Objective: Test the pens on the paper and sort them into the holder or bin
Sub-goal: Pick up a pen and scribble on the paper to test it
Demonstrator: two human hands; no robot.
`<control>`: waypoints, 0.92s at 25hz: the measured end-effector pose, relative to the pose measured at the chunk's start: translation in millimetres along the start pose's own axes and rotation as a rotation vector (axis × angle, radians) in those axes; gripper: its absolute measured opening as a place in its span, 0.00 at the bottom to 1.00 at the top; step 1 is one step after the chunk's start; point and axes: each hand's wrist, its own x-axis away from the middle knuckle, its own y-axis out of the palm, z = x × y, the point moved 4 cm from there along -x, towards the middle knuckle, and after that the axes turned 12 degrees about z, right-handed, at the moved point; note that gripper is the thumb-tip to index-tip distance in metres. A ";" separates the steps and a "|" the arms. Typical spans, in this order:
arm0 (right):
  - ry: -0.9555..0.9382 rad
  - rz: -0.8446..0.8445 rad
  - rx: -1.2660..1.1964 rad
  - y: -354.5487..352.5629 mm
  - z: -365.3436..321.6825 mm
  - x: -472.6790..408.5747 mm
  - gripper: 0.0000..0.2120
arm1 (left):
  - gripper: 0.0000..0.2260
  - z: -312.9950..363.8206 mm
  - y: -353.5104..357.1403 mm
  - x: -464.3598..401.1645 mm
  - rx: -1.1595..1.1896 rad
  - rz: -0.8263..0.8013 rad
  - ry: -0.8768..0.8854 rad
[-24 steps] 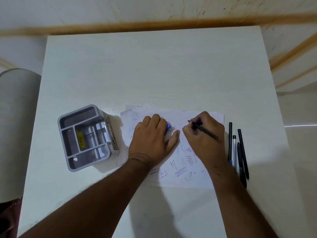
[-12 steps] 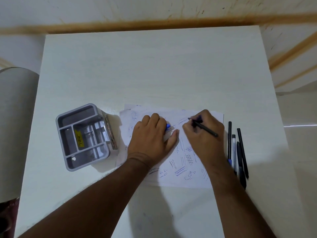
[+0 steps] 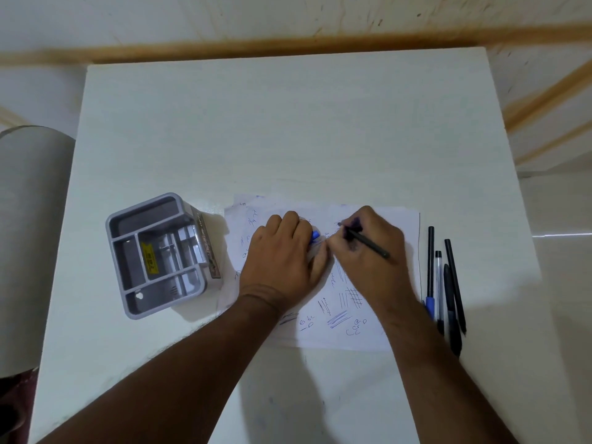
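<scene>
A white paper (image 3: 336, 328) covered in blue scribbles lies on the white table. My right hand (image 3: 368, 261) grips a thin black pen (image 3: 371, 244) with its tip on the paper's upper part. My left hand (image 3: 282, 264) lies palm down on the paper, and a blue-tipped piece (image 3: 315, 235), seemingly a pen cap, shows under its fingers. Several more pens (image 3: 445, 290) lie side by side just right of the paper. A grey compartment holder (image 3: 160, 254) stands left of the paper.
A grey rounded bin or seat (image 3: 28, 238) stands off the table's left edge. The table (image 3: 288, 129) stretches bare behind the paper to the wall with a wooden trim. Floor shows past the right edge.
My right hand has shifted slightly left with the pen, its tip moving over the paper's upper part. My left hand stays pressed in place.
</scene>
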 end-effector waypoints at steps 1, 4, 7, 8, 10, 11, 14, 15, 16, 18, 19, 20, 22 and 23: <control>0.050 0.059 0.011 -5.7 3.5 -4.0 0.05 | 0.11 -0.5 -0.3 -0.3 -0.008 0.005 -0.007; 0.378 0.187 -0.303 -32.5 14.4 -18.1 0.01 | 0.11 2.4 -2.1 0.3 -0.014 0.008 -0.019; 0.499 0.052 -0.550 -36.3 2.1 -10.3 0.05 | 0.10 2.8 -5.7 -0.1 0.023 0.011 -0.020; 0.497 -0.021 -0.561 -32.8 -4.0 -4.2 0.06 | 0.09 2.3 -6.9 -0.5 0.035 -0.005 -0.018; 0.504 -0.118 -0.571 -24.9 -11.4 5.8 0.07 | 0.09 1.7 -8.6 -0.8 0.059 -0.039 -0.022; 0.518 -0.135 -0.572 -22.4 -12.6 8.8 0.07 | 0.09 1.4 -8.6 -0.6 0.070 -0.051 -0.025; 0.546 -0.159 -0.589 -16.0 -14.8 14.4 0.07 | 0.09 -0.2 -6.9 0.6 0.085 -0.066 -0.015; 0.545 -0.158 -0.592 -14.6 -15.1 15.0 0.07 | 0.09 -0.5 -6.4 0.9 0.086 -0.064 -0.009; 0.543 -0.154 -0.596 -14.1 -15.4 14.8 0.07 | 0.09 -0.7 -6.1 0.8 0.088 -0.060 -0.007; 0.545 -0.153 -0.607 -13.5 -14.8 13.2 0.06 | 0.09 -0.8 -6.6 0.4 0.096 -0.049 -0.012; 0.553 -0.153 -0.613 -13.4 -13.9 12.6 0.06 | 0.09 -0.6 -7.0 0.5 0.101 -0.044 -0.014; 0.561 -0.159 -0.618 -13.2 -13.4 12.1 0.06 | 0.08 0.0 -7.6 0.9 0.104 -0.039 -0.013; 0.552 -0.193 -0.610 -12.7 -13.0 10.8 0.05 | 0.08 0.2 -7.5 1.4 0.108 -0.033 -0.005; 0.542 -0.217 -0.596 -12.9 -12.8 10.1 0.05 | 0.09 0.0 -7.0 1.7 0.102 -0.033 -0.002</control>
